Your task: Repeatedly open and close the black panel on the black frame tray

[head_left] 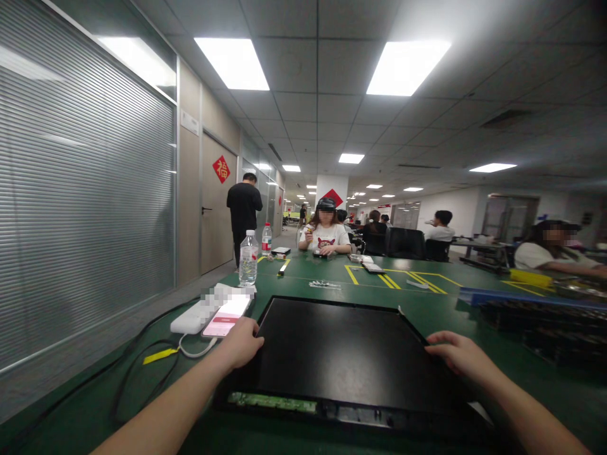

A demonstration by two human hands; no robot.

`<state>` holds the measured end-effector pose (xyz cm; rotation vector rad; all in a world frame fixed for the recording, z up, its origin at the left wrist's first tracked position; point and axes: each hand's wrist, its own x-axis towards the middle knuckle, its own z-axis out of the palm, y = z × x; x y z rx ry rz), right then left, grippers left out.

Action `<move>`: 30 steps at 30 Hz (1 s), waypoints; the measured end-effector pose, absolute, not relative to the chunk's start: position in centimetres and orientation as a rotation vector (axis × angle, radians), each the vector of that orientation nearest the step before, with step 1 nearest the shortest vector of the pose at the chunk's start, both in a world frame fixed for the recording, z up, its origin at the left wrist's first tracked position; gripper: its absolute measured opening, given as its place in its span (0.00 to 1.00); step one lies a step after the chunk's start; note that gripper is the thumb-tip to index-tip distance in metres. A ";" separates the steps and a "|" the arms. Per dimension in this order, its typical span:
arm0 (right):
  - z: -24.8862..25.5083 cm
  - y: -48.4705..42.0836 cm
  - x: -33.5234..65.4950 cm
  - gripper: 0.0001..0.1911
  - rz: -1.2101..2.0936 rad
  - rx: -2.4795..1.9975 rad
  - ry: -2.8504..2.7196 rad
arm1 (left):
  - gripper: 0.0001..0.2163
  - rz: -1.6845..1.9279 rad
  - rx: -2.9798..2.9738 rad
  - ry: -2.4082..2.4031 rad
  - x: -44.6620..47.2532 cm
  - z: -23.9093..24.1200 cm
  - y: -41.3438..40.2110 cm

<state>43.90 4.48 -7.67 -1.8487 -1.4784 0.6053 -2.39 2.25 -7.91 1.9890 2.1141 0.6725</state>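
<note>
A large black flat display panel lies before me on the green table. Along its near edge, a strip of green circuit board shows in the dark frame. My left hand grips the panel's left side, its fingers bent at the edge. At the opposite side, my right hand has its fingertips on the right edge, thumb below. The undersides of the panel and some fingertips are hidden. Just beyond my left hand are a lit phone and a white power bank with a white cable.
A water bottle stands behind the phone. Small metal parts lie past the panel. Dark stacked parts fill the right side. A black cable runs along the left. A person sits across the table; another sits at right.
</note>
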 end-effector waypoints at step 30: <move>-8.0 4.9 44.3 0.12 0.443 -1.917 -1.559 | 0.22 0.570 2.231 1.782 -3.6 -5.4 -0.5</move>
